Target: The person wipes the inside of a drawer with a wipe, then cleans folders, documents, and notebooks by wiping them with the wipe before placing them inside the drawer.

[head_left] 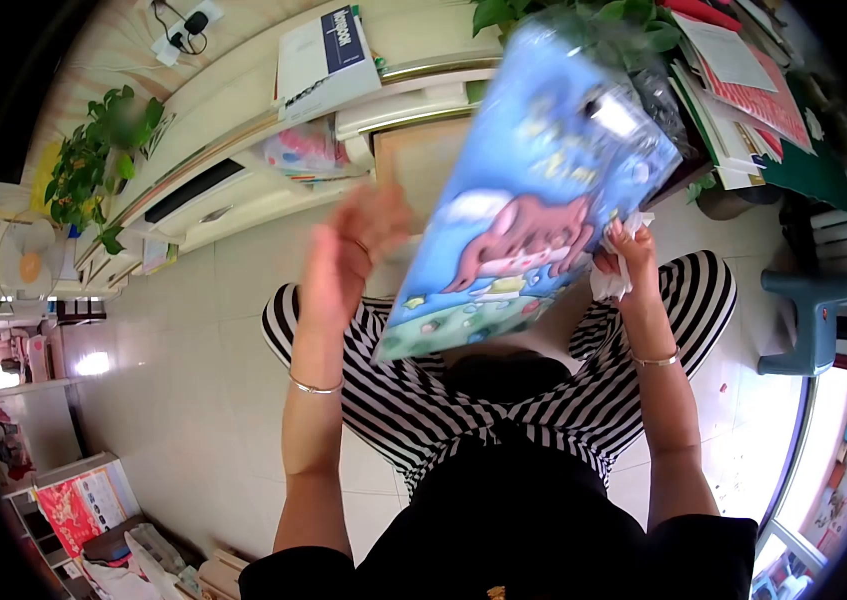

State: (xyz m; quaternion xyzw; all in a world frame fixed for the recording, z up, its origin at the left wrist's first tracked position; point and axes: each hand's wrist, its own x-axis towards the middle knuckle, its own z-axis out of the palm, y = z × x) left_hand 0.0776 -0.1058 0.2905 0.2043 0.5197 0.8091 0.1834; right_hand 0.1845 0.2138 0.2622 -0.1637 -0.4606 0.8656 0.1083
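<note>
Item one: picture book (518,225), blue, glossy, with a brown cartoon animal on its face; whether book or flat folder cannot be told for certain. Location: raised above the lap, before striped trousers (593,405), lower edge toward the person, upper end toward the low cabinet (233,105). Long axis: aslant, from the lower left near the left thigh up to the right, the top end reaching the leaves of a plant (493,14) in the view.

Item two: right hand (635,262), silver bangle at the wrist. Grip: fingers curled round a crumpled white tissue (607,280), at the lower part of the book's right edge. Whether the fingers also pinch the book cannot be told. The book lies to the left of this grip, with most of its length running up and away from it.

Item three: left hand (348,255), blurred, silver bangle likewise. Grip: wide, fingers extended, nothing seen in it. It stands just beside the book's left long edge, apparently apart from it, with the book on its right.

Governing relation, as judged: the book slants between the two hands, the right being nearer.

Surroundings: notebook (323,62) on the cabinet; blue stool (803,318) at right.
</note>
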